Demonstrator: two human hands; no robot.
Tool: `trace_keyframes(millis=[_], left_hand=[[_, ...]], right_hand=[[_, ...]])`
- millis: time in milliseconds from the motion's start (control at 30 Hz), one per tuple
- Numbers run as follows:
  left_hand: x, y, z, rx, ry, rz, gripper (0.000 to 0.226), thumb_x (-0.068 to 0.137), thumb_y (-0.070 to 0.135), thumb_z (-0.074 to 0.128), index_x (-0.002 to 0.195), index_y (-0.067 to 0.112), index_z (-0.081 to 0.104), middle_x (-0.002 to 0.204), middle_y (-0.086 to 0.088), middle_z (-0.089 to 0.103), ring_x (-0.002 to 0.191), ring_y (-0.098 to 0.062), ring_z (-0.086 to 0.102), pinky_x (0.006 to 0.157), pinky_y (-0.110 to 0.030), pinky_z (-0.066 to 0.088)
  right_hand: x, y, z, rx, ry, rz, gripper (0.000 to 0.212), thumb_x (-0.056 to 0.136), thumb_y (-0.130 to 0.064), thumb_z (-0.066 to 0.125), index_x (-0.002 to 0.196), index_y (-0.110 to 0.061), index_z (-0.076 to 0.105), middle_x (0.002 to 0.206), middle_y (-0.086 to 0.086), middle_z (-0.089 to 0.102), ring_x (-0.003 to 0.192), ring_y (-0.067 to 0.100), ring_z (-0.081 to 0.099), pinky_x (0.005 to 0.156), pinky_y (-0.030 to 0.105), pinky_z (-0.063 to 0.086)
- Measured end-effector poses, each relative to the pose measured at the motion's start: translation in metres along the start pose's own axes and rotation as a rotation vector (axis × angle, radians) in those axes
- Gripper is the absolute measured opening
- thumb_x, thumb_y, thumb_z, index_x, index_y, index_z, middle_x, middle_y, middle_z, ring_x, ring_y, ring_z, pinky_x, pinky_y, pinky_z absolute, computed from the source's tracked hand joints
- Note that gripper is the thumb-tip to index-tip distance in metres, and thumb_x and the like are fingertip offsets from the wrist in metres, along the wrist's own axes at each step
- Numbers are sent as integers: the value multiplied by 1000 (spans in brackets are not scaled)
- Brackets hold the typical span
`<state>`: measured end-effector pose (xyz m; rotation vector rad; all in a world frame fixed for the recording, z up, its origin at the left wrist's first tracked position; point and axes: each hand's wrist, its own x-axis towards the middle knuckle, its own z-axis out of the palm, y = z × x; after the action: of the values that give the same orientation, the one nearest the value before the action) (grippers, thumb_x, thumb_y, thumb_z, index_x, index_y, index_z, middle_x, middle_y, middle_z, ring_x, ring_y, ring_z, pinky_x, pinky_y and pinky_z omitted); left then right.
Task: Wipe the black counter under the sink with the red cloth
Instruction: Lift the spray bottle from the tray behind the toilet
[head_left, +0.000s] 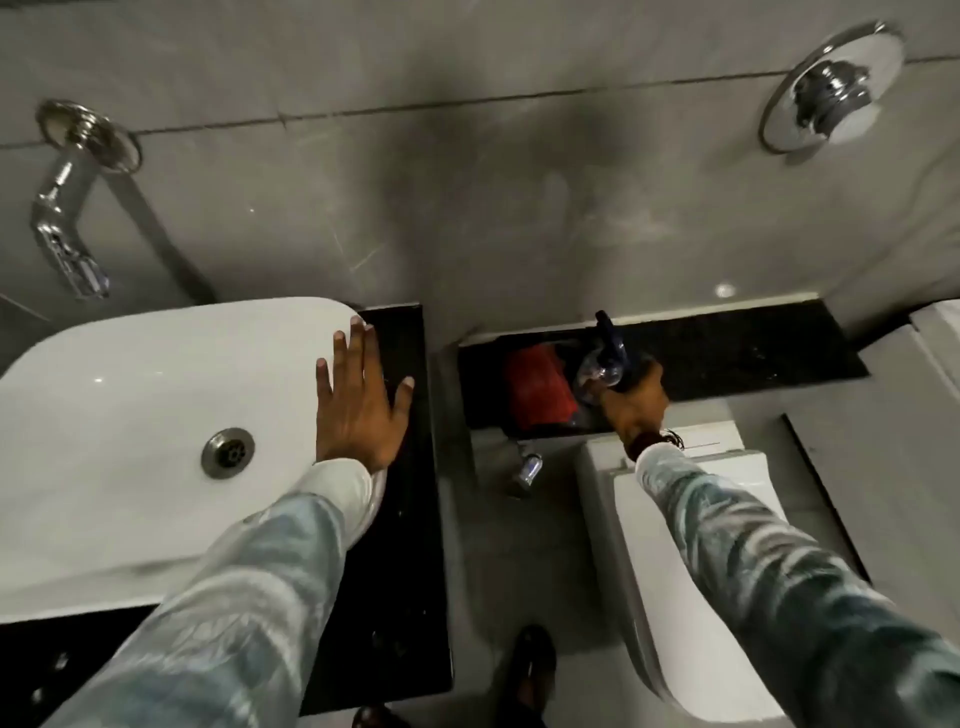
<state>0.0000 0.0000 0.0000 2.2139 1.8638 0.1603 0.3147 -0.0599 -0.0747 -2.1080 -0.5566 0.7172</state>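
Our 2 patterned sleeves fill the foreground. We judge the risk to lie at the right hand (635, 402): it is closed around a spray bottle (605, 364), so reaching for the red cloth (537, 392) just beside it to its left could tip the bottle off the dark ledge (737, 353). Our left hand (358, 400) is spread flat and empty, resting on the sink (156, 374) rim, with the black counter (405, 519) under its thumb, unwiped.
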Motion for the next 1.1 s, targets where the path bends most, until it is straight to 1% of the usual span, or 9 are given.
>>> trace_keyframes(millis=[167, 367, 433, 500, 633, 733, 867, 967, 1100], left_hand=[[3, -5, 12, 101, -19, 52, 92, 97, 55, 45, 161, 11, -3, 172, -6, -14, 160, -25, -7, 130, -51, 6], [7, -1, 14, 167, -11, 32, 97, 95, 52, 53, 161, 11, -5, 171, -7, -17, 159, -26, -10, 130, -50, 5], [8, -2, 15, 145, -15, 24, 97, 95, 52, 53, 161, 14, -6, 171, -5, -18, 159, -26, -11, 130, -49, 4], [9, -3, 14, 153, -28, 18, 98, 95, 54, 52, 161, 15, -8, 171, -4, -19, 159, -26, -11, 130, -49, 4], [9, 0, 12, 161, -33, 1, 94, 96, 51, 50, 161, 15, -8, 171, -4, -20, 159, -26, -11, 130, -49, 4], [8, 0, 11, 166, -34, 6, 92, 96, 46, 50, 161, 14, -8, 170, -5, -21, 159, -27, -11, 131, -49, 6], [8, 0, 10, 147, -40, 4, 92, 97, 44, 50, 161, 14, -9, 170, -5, -21, 159, -27, -11, 131, -50, 6], [7, 1, 10, 145, -40, 3, 91, 97, 40, 50, 161, 14, -9, 170, -6, -21, 159, -28, -11, 130, -50, 6], [8, 2, 10, 132, -36, -1, 90, 96, 36, 51, 161, 13, -7, 170, -6, -20, 159, -28, -11, 130, -50, 6]], right_hand=[[24, 7, 27, 120, -14, 36, 96, 70, -33, 94, 152, -20, 46, 138, 7, 66, 125, 23, 64, 115, 37, 48], [52, 2, 36, 70, 18, -5, 54, 77, -37, 89, 119, -10, 70, 109, 13, 75, 91, 21, 65, 97, 43, 58], [60, -2, 35, 16, 20, -60, 45, 84, -37, 83, 113, -5, 71, 107, 19, 74, 97, 32, 70, 94, 42, 58], [66, -9, 29, 1, 29, -94, 45, 91, -34, 75, 126, -6, 69, 119, 22, 72, 113, 38, 68, 98, 39, 54], [72, -27, 9, 247, -77, -40, 50, 88, -17, 71, 136, -32, 66, 122, 2, 74, 115, 23, 69, 99, 32, 53], [68, -29, 2, 311, -309, 104, 47, 88, -4, 66, 133, -16, 70, 125, 13, 74, 119, 34, 69, 104, 46, 54], [54, -14, 5, 56, -385, 212, 37, 94, -8, 58, 127, 2, 70, 107, 15, 75, 97, 33, 72, 77, 34, 63], [45, -1, 12, -282, -297, 198, 44, 90, -18, 62, 132, -6, 69, 132, 23, 69, 125, 41, 64, 107, 43, 52], [34, 2, 21, -489, -304, 201, 48, 91, -26, 61, 137, -10, 65, 140, 21, 64, 132, 40, 59, 112, 47, 47]])
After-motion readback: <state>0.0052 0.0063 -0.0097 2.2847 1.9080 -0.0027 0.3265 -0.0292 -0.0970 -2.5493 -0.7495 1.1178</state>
